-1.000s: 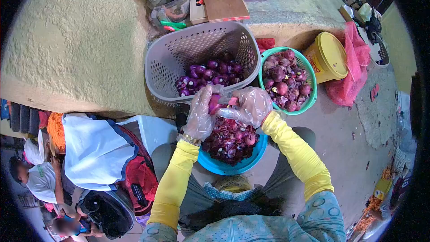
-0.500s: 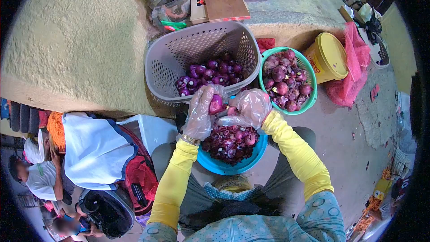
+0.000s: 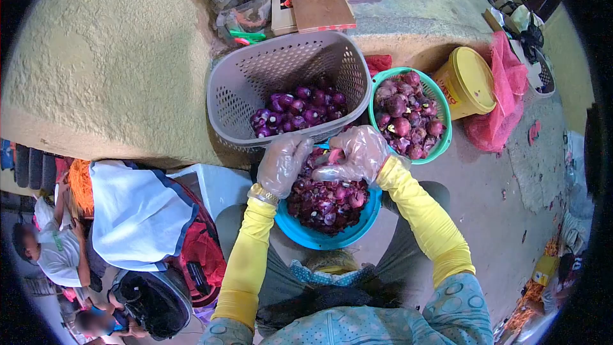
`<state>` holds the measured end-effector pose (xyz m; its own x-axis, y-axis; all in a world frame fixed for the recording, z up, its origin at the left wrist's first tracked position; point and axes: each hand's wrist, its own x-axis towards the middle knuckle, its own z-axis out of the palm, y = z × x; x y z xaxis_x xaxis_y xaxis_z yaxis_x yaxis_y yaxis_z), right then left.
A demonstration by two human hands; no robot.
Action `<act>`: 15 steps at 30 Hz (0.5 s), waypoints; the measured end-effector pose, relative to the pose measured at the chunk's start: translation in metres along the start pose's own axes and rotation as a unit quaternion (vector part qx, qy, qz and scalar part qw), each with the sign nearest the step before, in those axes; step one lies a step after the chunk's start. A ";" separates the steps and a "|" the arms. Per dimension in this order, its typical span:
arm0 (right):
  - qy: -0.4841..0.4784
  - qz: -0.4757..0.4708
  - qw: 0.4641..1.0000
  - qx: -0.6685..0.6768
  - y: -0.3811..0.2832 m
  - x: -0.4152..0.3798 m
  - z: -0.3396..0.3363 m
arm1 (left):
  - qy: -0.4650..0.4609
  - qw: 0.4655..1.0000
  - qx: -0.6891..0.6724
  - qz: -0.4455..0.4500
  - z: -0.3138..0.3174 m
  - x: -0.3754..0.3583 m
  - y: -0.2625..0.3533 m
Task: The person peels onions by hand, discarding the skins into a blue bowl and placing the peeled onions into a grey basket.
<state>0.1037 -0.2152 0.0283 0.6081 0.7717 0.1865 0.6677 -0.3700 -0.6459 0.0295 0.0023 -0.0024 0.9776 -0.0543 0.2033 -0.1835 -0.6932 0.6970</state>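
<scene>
Both my hands wear clear plastic gloves over the blue basin (image 3: 325, 239), which holds dark red onion skins and pieces. My left hand (image 3: 284, 165) is at the basin's upper left, its fingers curled together; what they hold, if anything, is hidden. My right hand (image 3: 359, 155) is closed around something small and reddish at the fingertips, too hidden to name. Beyond the hands, the grey perforated basket (image 3: 239, 76) contains peeled purple onions (image 3: 297, 108). Unpeeled onions (image 3: 401, 126) fill the green basket (image 3: 448, 129) to the right.
A yellow lidded bucket (image 3: 465, 83) and a pink mesh bag (image 3: 495, 121) stand at the right. Cardboard (image 3: 319, 5) and plastic containers lie behind the grey basket. Two people (image 3: 60, 259) are at the lower left, near a white cloth (image 3: 137, 217) and black tub.
The purple onion between my hands is no longer visible there. My left hand has turned and shifted slightly down, and the gap between my hands now shows the basin's contents.
</scene>
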 end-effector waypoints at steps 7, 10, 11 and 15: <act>-0.007 0.092 0.995 0.031 0.003 0.002 0.010 | 0.045 0.974 -0.215 -0.052 0.003 -0.006 0.011; -0.011 0.079 0.997 0.010 0.002 0.003 0.014 | 0.029 0.982 -0.186 0.023 0.006 -0.009 0.002; -0.011 0.080 0.997 0.001 0.003 0.003 0.016 | 0.025 0.985 -0.146 0.087 0.009 -0.010 -0.006; 0.007 0.068 0.998 -0.014 0.005 0.004 0.017 | 0.052 0.983 -0.057 0.169 0.018 -0.010 -0.030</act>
<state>0.1024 -0.2051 0.0128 0.6990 0.7068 0.1091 0.5909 -0.4849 -0.6447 0.0266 0.0110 -0.0373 0.8443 -0.1902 0.5010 -0.5119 -0.5630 0.6488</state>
